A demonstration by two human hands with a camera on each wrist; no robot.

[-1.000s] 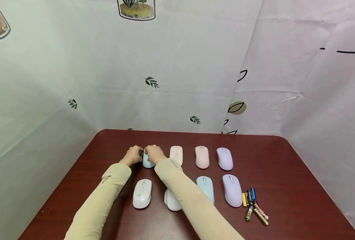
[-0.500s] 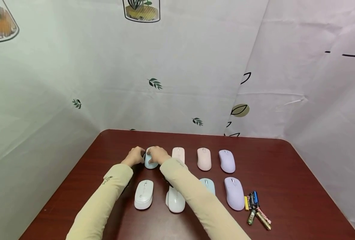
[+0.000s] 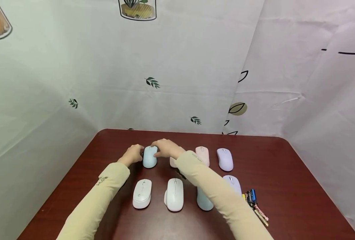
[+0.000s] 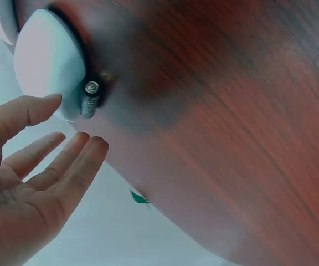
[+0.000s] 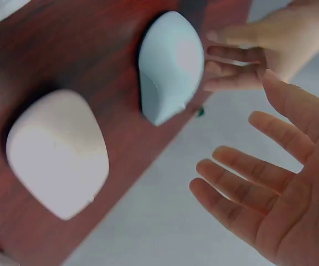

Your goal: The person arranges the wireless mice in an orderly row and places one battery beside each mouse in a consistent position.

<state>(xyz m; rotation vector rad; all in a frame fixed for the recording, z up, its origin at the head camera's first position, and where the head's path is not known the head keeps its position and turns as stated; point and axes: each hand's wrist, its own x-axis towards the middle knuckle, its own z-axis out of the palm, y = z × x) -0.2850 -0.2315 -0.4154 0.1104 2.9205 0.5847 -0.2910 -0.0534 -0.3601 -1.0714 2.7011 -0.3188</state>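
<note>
A light blue computer mouse (image 3: 150,157) lies in the back row on the table, between my two hands. To its left is my left hand (image 3: 131,156), its fingers loosely spread and holding nothing. A small AA-type battery (image 4: 90,100) stands against the side of that mouse, close to the left thumb in the left wrist view. My right hand (image 3: 167,148) hovers at the mouse's right side with fingers apart and nothing in it. In the right wrist view its open palm (image 5: 306,205) is clear of both the blue mouse (image 5: 171,66) and a pale pink mouse (image 5: 58,152).
Nearer me lie two white mice (image 3: 142,193) (image 3: 175,195), another blue mouse (image 3: 204,200) and a purple mouse (image 3: 232,183). A pink mouse (image 3: 202,155) and a second purple mouse (image 3: 225,159) continue the back row. Several batteries (image 3: 251,198) lie right. Patterned cloth (image 3: 177,66) hangs behind the table.
My right hand has let go of the light blue mouse and moved right, its fingers opening. The left hand stays beside the mouse. The right sleeve now covers other mice.
</note>
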